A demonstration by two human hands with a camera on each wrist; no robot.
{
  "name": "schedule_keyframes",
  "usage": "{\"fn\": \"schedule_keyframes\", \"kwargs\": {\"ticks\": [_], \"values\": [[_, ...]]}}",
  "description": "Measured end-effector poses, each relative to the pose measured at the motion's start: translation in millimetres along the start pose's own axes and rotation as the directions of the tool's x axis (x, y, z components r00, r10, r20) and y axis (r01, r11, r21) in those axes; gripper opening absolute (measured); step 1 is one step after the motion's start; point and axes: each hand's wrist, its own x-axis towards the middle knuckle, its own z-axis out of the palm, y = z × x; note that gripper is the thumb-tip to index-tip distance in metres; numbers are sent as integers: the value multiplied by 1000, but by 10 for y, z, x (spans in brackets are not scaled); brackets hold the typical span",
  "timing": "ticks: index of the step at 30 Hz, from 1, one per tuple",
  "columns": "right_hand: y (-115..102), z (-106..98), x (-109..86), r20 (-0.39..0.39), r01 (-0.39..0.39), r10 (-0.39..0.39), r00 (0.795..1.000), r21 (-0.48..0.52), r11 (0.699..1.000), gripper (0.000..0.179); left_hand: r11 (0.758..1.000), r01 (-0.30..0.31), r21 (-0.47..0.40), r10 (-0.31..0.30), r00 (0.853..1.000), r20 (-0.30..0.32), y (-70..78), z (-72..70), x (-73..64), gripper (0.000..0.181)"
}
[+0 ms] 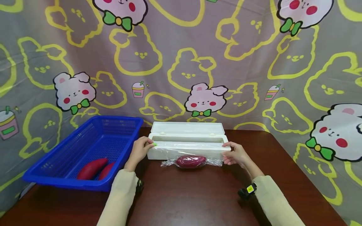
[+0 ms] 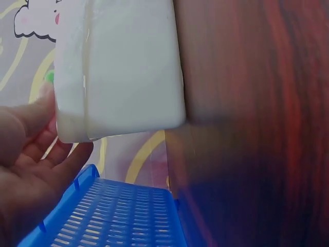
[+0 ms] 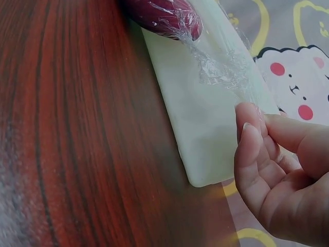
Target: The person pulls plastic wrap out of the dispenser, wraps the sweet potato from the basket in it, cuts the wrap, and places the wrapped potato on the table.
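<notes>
A long white cling film box [image 1: 162, 154] stands on the table, its lid [image 1: 188, 127] raised at the back. My left hand [image 1: 139, 150] grips the box's left end, thumb beside a small green tab [image 1: 155, 144] on the top edge. At the right end my right hand [image 1: 237, 153] pinches the clear cling film [image 3: 221, 69] between thumb and fingers. Against the box's front lies a purple-red sweet potato [image 1: 190, 161] wrapped in film, the film bunched out at both its ends. Whether this film still joins the roll is hard to tell.
On the left is a blue plastic basket [image 1: 68, 185] holding two red sweet potatoes [image 1: 91, 169], one partly hidden by the basket wall. A dark wooden table [image 1: 192, 201] lies under everything. Behind it hangs a patterned cloth [image 1: 169, 37].
</notes>
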Motion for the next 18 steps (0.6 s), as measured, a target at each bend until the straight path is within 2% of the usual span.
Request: {"fn": "schedule_keyframes", "kwargs": {"ticks": [3,5,12,15,18], "values": [[-11,3,5,3,-12,12,1000,-3,1000,38,1000,10,8,-9,999,-38,8,-20,-23,10],[-2,0,3,5,-15,15,1000,-3,1000,39,999,32,15,-31,999,-41,3,-23,-31,9],[11,-36,-11,18,8,-8,1000,2,1000,40,986,167,28,-166,985,-45,16,-48,-63,5],[22,-57,-20,50,36,-36,998,10,999,45,979,202,38,-201,979,-19,69,-61,-51,7],[33,-77,-40,125,76,-75,989,-4,997,56,967,246,70,-249,968,30,133,-104,-47,9]]}}
